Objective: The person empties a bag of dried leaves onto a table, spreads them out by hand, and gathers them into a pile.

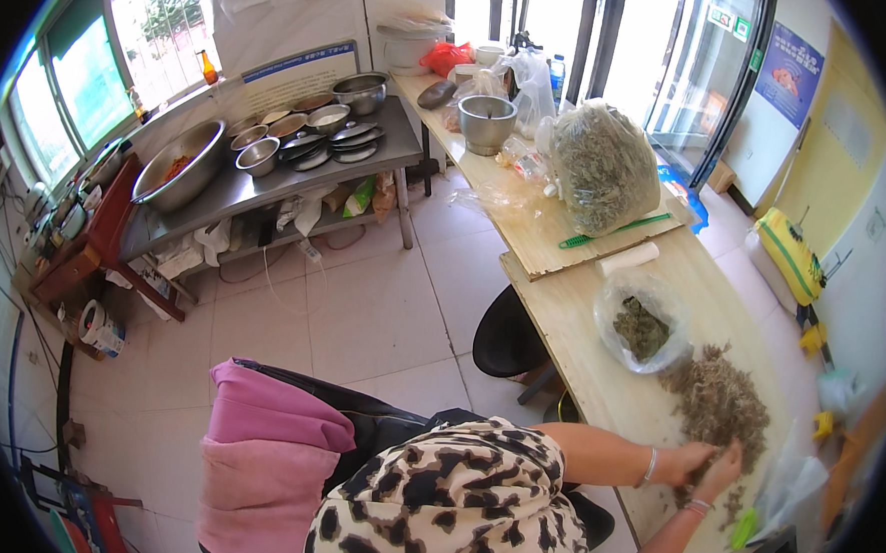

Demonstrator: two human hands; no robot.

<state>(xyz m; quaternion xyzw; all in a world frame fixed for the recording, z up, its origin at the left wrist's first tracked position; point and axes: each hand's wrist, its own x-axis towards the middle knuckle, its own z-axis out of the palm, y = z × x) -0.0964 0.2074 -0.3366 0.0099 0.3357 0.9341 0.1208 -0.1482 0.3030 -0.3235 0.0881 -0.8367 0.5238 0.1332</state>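
Observation:
A heap of brown dried plant material (722,404) lies loose on the pale wooden table (595,382). At its near edge my left hand (692,464) has its fingers curled around a small tuft of it. Close beside, my right hand (723,471) has its fingers bent over the same spot; whether it grips anything is unclear. Smaller bits lie scattered by the right hand. An open clear plastic bag (612,315) with dark green leafy matter stands just beyond the heap. Farther along sits a large, full plastic bag of dried plant material (607,165).
A green-handled tool (576,241) lies under the large bag, near a white roll (628,258). A steel bowl (486,125) stands farther back. Near the right hand are a bright green object (744,529) and clear plastic (792,490). A black stool (511,333) is beside the table.

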